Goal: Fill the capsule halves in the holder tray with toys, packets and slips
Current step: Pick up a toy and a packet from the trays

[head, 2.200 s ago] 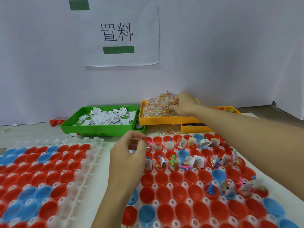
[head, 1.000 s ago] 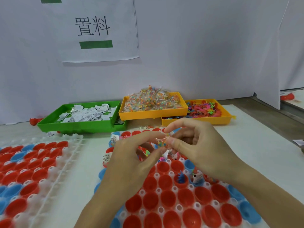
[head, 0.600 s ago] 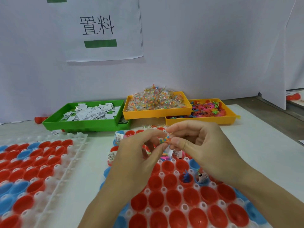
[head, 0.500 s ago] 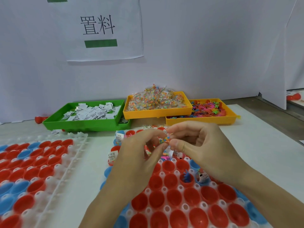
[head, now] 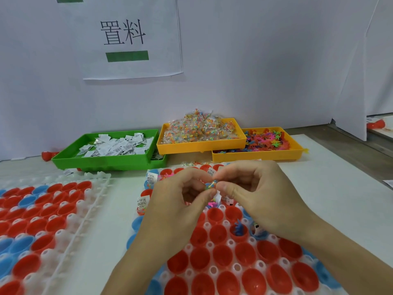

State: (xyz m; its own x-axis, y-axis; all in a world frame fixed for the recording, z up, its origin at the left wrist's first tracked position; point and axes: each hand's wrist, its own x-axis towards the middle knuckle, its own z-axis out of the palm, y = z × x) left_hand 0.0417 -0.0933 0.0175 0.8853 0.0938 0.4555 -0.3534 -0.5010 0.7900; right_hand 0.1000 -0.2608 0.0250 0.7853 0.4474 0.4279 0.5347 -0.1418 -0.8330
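Note:
My left hand (head: 176, 207) and my right hand (head: 259, 196) meet above the holder tray (head: 212, 245) and pinch one small clear packet of coloured beads (head: 211, 185) between their fingertips. The tray's white frame carries red and blue capsule halves. Far rows hold white slips, packets and small toys; a blue toy (head: 239, 228) lies in one red half. Near rows of red halves (head: 223, 256) are empty. My hands hide the tray's middle rows.
A second holder tray (head: 70, 209) of empty halves lies at the left. At the back stand a green bin (head: 106, 160) of white slips, a yellow bin (head: 202, 145) of bead packets and a yellow bin (head: 257, 155) of coloured toys.
My right hand left the packet bin and came down to meet my left hand over the tray. Both now pinch one packet; in the last half second they barely move.

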